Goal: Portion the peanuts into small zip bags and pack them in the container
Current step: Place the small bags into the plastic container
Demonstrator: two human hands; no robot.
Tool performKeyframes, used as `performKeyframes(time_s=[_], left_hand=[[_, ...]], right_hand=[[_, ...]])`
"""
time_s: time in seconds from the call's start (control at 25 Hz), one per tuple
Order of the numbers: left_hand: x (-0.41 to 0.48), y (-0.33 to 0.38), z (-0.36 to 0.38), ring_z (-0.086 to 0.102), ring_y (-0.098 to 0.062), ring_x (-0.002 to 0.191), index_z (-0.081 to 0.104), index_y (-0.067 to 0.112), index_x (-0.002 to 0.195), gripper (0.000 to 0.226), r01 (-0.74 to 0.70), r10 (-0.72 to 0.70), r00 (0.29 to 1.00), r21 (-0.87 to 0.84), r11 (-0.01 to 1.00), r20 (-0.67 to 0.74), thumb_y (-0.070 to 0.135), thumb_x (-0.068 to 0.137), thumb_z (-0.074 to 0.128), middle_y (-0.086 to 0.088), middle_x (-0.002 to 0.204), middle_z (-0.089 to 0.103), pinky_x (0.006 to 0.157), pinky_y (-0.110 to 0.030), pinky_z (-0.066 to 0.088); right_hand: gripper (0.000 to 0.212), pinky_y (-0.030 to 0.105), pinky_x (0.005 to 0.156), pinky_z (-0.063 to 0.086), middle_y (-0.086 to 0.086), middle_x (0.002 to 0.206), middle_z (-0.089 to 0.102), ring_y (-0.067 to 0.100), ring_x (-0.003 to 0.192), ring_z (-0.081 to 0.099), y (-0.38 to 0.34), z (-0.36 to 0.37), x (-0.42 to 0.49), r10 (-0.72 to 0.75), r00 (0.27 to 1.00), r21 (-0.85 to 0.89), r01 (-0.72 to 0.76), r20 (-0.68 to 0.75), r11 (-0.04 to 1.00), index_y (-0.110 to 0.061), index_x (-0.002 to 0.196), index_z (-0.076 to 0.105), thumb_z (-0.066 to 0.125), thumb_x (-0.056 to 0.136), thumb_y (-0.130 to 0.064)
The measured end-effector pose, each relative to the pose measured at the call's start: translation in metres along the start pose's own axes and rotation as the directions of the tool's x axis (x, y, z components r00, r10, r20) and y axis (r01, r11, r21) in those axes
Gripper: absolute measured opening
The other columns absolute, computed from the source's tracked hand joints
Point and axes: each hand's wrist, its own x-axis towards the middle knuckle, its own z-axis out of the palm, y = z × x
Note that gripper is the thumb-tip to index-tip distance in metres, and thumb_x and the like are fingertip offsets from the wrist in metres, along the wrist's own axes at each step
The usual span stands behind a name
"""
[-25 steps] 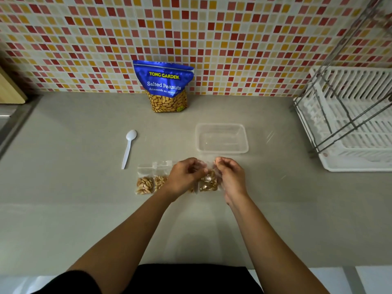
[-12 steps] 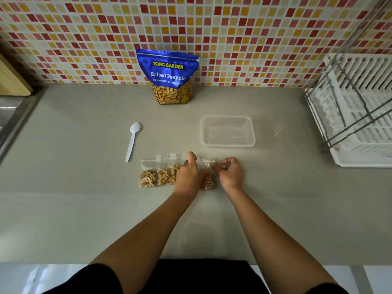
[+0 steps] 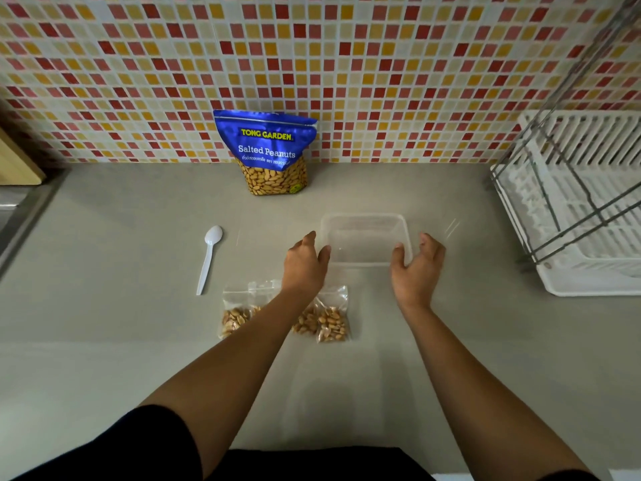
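Note:
A clear rectangular plastic container (image 3: 364,223) stands on the grey counter beyond a row of small zip bags of peanuts (image 3: 332,322). My left hand (image 3: 305,265) is at the container's left wall, thumb against the rim. My right hand (image 3: 418,269) holds the near right corner, thumb over the rim and fingers outside. My left forearm covers the middle bags; the leftmost bag (image 3: 236,317) shows beside it. The blue Salted Peanuts pouch (image 3: 267,151) stands upright against the tiled wall.
A white plastic spoon (image 3: 208,258) lies left of the bags. A white dish rack with a wire frame (image 3: 582,216) fills the right side. A sink edge (image 3: 20,216) runs along the far left. The tiled wall closes the back.
Both hands have left the rightmost zip bag, which now lies on the counter, and moved forward onto the two sides of the clear container.

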Motion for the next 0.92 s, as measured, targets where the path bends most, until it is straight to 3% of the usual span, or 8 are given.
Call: performKeyframes(time_s=[0.08, 0.16, 0.36, 0.44, 0.52, 0.68, 0.8, 0.92], left_hand=[[0.011, 0.006, 0.002, 0.052, -0.035, 0.12, 0.035, 0.002, 0.14, 0.051, 0.069, -0.068, 0.996, -0.002, 0.998, 0.063, 0.026, 0.096, 0.047, -0.021, 0.127, 0.057, 0.097, -0.037, 0.043], [0.018, 0.009, 0.005, 0.051, -0.033, 0.121, 0.033, 0.005, 0.142, 0.05, 0.156, -0.146, 0.982, -0.081, 0.984, 0.117, 0.022, 0.097, 0.047, -0.019, 0.132, 0.054, 0.097, -0.035, 0.043], [0.024, -0.016, -0.021, 0.056, -0.026, 0.118, 0.045, 0.008, 0.136, 0.045, 0.214, -0.22, 0.976, -0.262, 0.941, 0.009, 0.015, 0.093, 0.051, -0.013, 0.13, 0.059, 0.1, -0.029, 0.041], [0.028, -0.04, -0.047, 0.059, -0.023, 0.113, 0.049, 0.009, 0.134, 0.043, 0.255, -0.281, 0.959, -0.324, 0.911, -0.035, 0.017, 0.092, 0.054, -0.011, 0.126, 0.061, 0.096, -0.026, 0.042], [0.029, -0.065, -0.068, 0.059, -0.022, 0.11, 0.052, 0.011, 0.131, 0.041, 0.291, -0.336, 0.941, -0.384, 0.876, -0.053, 0.02, 0.091, 0.055, -0.009, 0.123, 0.062, 0.092, -0.025, 0.043], [0.033, -0.09, -0.083, 0.058, -0.018, 0.105, 0.054, 0.016, 0.129, 0.039, 0.328, -0.364, 0.93, -0.353, 0.876, -0.041, 0.023, 0.091, 0.053, -0.004, 0.12, 0.063, 0.082, -0.021, 0.04], [0.031, -0.09, -0.084, 0.055, -0.026, 0.117, 0.052, 0.013, 0.132, 0.041, 0.326, -0.347, 0.937, -0.269, 0.906, -0.033, 0.026, 0.092, 0.052, -0.01, 0.127, 0.06, 0.095, -0.026, 0.04], [0.02, -0.073, -0.088, 0.057, -0.023, 0.115, 0.05, 0.013, 0.134, 0.044, 0.254, -0.293, 0.944, -0.232, 0.939, -0.151, 0.031, 0.094, 0.051, -0.009, 0.127, 0.059, 0.095, -0.026, 0.041]], right_hand=[[0.055, 0.031, 0.105, 0.03, 0.026, 0.137, 0.042, 0.037, 0.126, 0.042, 0.007, 0.002, 0.014, 0.158, 0.976, -0.066, -0.149, 0.152, 0.987, 0.004, 0.137, 0.036, 0.055, 0.091, -0.019], [0.053, 0.03, 0.106, 0.029, 0.023, 0.141, 0.043, 0.033, 0.13, 0.042, 0.01, 0.005, 0.019, 0.248, 0.922, -0.103, -0.227, 0.296, 0.968, 0.001, 0.14, 0.032, 0.049, 0.095, -0.02], [0.044, 0.026, 0.103, 0.034, 0.013, 0.135, 0.054, 0.024, 0.124, 0.051, -0.01, 0.024, 0.001, 0.22, 0.896, 0.02, -0.247, 0.386, 0.969, -0.006, 0.137, 0.043, 0.048, 0.095, -0.015], [0.042, 0.017, 0.1, 0.034, 0.011, 0.136, 0.053, 0.02, 0.124, 0.051, -0.028, 0.042, -0.011, 0.19, 0.867, 0.086, -0.257, 0.461, 0.963, -0.006, 0.137, 0.044, 0.047, 0.095, -0.013], [0.042, 0.01, 0.095, 0.031, 0.012, 0.137, 0.052, 0.019, 0.125, 0.05, -0.046, 0.059, -0.024, 0.15, 0.839, 0.12, -0.247, 0.524, 0.962, -0.004, 0.137, 0.043, 0.047, 0.096, -0.011], [0.045, 0.017, 0.1, 0.033, 0.014, 0.14, 0.049, 0.02, 0.127, 0.048, -0.057, 0.078, -0.042, 0.121, 0.811, 0.12, -0.229, 0.573, 0.966, -0.003, 0.139, 0.039, 0.047, 0.096, -0.013], [0.047, 0.019, 0.107, 0.027, 0.014, 0.146, 0.041, 0.02, 0.134, 0.04, -0.051, 0.079, -0.047, 0.102, 0.795, 0.032, -0.151, 0.598, 0.988, -0.005, 0.141, 0.036, 0.046, 0.097, -0.019], [0.047, 0.005, 0.101, 0.011, 0.014, 0.154, 0.025, 0.02, 0.141, 0.026, -0.059, 0.068, -0.046, 0.026, 0.828, -0.015, -0.021, 0.56, 1.0, -0.006, 0.14, 0.037, 0.046, 0.097, -0.022]])
